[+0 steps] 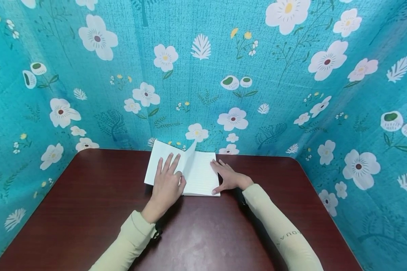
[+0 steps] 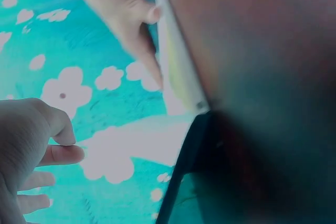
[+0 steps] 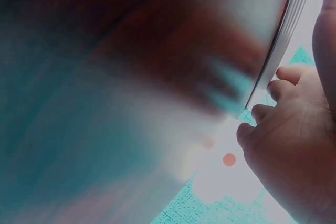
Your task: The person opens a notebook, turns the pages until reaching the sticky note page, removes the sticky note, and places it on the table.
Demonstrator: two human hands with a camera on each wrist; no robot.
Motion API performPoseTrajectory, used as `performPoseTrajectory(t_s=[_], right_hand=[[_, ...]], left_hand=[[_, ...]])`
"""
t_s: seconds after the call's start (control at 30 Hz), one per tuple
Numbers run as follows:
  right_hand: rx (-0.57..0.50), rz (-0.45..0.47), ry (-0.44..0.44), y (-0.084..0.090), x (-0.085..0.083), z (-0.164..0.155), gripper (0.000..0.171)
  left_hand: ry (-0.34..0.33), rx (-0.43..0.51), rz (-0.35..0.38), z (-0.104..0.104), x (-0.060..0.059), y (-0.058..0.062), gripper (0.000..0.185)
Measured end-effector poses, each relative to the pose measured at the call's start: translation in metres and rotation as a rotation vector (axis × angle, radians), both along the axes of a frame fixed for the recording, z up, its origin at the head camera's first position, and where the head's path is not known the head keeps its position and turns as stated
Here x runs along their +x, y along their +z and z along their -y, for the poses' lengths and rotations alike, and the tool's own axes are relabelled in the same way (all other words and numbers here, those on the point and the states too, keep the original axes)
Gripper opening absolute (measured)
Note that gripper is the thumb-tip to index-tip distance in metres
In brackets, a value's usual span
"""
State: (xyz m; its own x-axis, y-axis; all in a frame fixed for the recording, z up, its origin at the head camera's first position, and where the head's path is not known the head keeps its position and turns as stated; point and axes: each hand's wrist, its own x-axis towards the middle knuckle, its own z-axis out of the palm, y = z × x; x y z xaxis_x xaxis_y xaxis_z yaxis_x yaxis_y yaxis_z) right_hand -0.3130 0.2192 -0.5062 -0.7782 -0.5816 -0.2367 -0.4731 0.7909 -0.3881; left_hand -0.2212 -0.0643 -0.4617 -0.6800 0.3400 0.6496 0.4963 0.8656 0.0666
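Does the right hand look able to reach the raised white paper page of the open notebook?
Probably yes: the bare right hand touches the white lined notebook's right edge, and nothing visible blocks the way to the raised page.

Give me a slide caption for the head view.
The left hand pinches a raised page of the open notebook on a table, the right hand at the notebook's right edge.

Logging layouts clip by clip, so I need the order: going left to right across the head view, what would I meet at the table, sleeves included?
Left sleeve, left hand, lined notebook page, right hand, right sleeve.
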Motion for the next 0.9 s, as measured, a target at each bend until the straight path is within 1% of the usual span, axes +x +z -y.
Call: performPoseTrajectory(t_s=[0.1, 0.2, 0.3, 0.4, 0.53, 0.67, 0.9], right_hand=[[-0.013, 0.005, -0.004, 0.000, 0.000, 0.000, 0.126], [-0.019, 0.003, -0.003, -0.001, 0.000, -0.001, 0.126], [-0.013, -0.004, 0.001, -0.001, 0.000, -0.002, 0.126], [-0.005, -0.007, 0.003, -0.002, -0.001, -0.003, 0.127], [-0.008, -0.002, 0.005, -0.001, -0.001, -0.003, 0.127], [-0.001, 0.006, -0.003, -0.001, 0.000, -0.002, 0.127], [0.024, 0.006, -0.016, 0.001, 0.002, -0.001, 0.127]], left_hand=[[0.014, 0.029, -0.027, 0.005, -0.005, 0.011, 0.018], [0.025, 0.047, -0.035, 0.009, -0.006, 0.021, 0.020], [0.042, 0.048, -0.022, 0.014, -0.004, 0.026, 0.020], [0.063, 0.046, 0.006, 0.019, 0.000, 0.029, 0.019], [0.067, 0.065, 0.028, 0.025, 0.004, 0.029, 0.018], [0.071, 0.099, 0.038, 0.034, 0.006, 0.026, 0.017], [0.076, 0.166, 0.025, 0.048, 0.006, 0.020, 0.015]])
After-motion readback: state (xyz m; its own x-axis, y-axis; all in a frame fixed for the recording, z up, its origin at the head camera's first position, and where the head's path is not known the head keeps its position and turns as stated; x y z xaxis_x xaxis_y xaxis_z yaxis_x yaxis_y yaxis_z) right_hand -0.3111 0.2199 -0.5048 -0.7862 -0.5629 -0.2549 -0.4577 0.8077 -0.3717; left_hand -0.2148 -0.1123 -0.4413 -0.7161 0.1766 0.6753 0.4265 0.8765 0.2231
